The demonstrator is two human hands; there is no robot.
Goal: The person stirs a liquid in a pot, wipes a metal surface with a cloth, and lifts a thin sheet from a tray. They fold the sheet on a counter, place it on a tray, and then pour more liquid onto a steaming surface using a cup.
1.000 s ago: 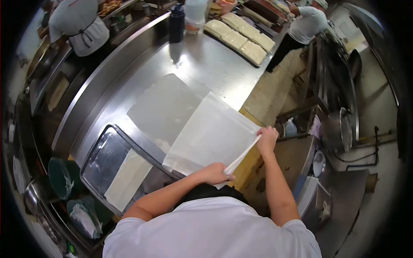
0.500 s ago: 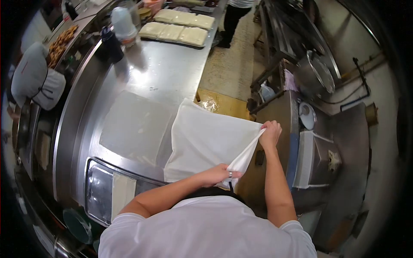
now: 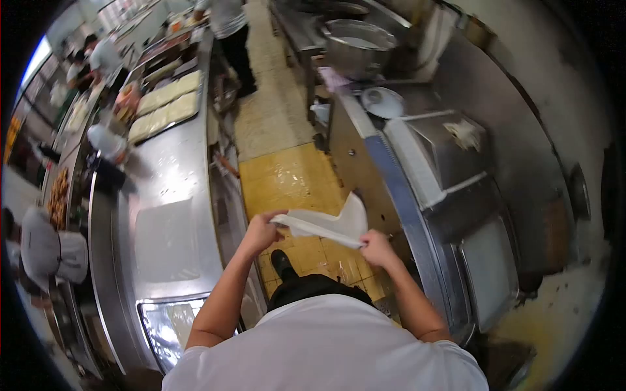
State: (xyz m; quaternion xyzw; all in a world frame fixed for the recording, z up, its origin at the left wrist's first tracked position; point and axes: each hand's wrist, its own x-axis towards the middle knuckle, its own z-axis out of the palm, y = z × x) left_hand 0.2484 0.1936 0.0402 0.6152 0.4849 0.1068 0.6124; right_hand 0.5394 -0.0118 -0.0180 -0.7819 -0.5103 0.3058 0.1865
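A white cloth (image 3: 319, 223) hangs stretched between my two hands, over the yellow floor between the metal table and the counter on the right. My left hand (image 3: 264, 231) is closed on its left end. The right end is gripped by my right hand (image 3: 378, 247). One corner of the cloth stands up near my right hand. On the metal table (image 3: 160, 173) to my left lies a flat, translucent sheet (image 3: 167, 241). Nearer to me is a metal tray (image 3: 153, 319) with a pale strip in it.
Trays of pale blocks (image 3: 166, 107) sit at the table's far end. A person (image 3: 228, 29) stands in the aisle, and a capped co-worker (image 3: 52, 247) is at the left. At the right are a large pot (image 3: 358, 49), a round lid (image 3: 383, 102) and a counter (image 3: 391, 176).
The view has turned right toward the counter. The cloth has left the table edge and is now narrower, held over the floor between both hands.
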